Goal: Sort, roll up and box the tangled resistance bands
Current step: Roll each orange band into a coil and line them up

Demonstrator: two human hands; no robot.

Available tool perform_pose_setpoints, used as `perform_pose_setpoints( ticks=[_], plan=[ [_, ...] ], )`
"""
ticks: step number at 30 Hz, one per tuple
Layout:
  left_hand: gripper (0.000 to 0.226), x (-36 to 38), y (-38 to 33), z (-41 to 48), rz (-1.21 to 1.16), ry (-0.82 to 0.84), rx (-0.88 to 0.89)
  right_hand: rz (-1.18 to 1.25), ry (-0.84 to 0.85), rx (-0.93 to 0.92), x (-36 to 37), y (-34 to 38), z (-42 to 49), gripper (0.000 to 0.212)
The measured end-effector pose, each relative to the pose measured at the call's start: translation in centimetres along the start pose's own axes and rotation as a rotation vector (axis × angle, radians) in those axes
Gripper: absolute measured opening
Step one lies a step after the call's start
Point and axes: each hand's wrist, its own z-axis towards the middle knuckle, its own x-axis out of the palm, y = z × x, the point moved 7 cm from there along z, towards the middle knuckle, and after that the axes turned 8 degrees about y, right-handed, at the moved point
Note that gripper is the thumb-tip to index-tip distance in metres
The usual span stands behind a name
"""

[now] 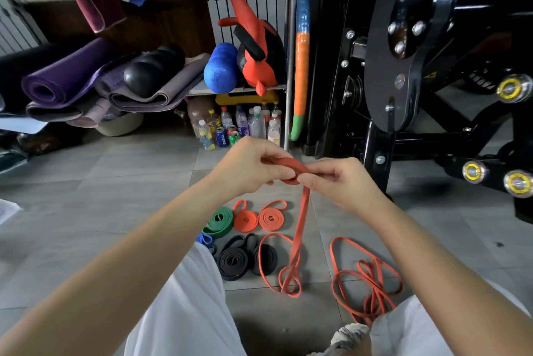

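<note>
- Left hand (248,165) and right hand (340,179) are raised together over the floor (115,197), in the middle of the view.
- Both pinch the top end of one red-orange band (301,217). Left fingers are curled round it, and the right thumb and fingers clamp it from the other side.
- A small curl of the band sits between the two hands, with the fingertips of both touching it.
- The rest of that band hangs down doubled from the hands to the tile. Its slack lies in loops there, one loop overlapping the nearer black roll (266,259).
- A second black roll (233,262) lies touching the first on its left.
- The row beyond holds a green roll (220,221), then two orange rolls (245,220) side by side. Each orange roll has a short tail loop sticking out.
- A blue band (204,239) is just left of the black rolls, partly hidden by the white trouser leg (190,298), so I cannot tell whether it is rolled.
- A loose orange band (366,277) lies tangled and unrolled on the tile to the right, well apart from the rolls. Its near end runs in by the shoe (350,332).
- Background: bottles and cans (239,125) under a shelf, rolled mats (63,79) at left, a blue foam roller (220,67), and a black gym machine (403,53) at right.
</note>
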Motion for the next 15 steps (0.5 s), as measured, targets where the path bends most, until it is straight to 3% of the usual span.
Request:
perform_pose_setpoints(
  ticks=[9,15],
  plan=[
    [0.014,1.9,2.6,-0.8,-0.659,-0.133,-0.062,0.211,-0.133,-0.046,0.2,-0.4,-0.6,0.021],
    [0.012,3.6,3.8,-1.2,-0.892,-0.174,-0.098,0.251,-0.218,-0.033,0.6,-1.5,-0.9,0.019]
  ],
)
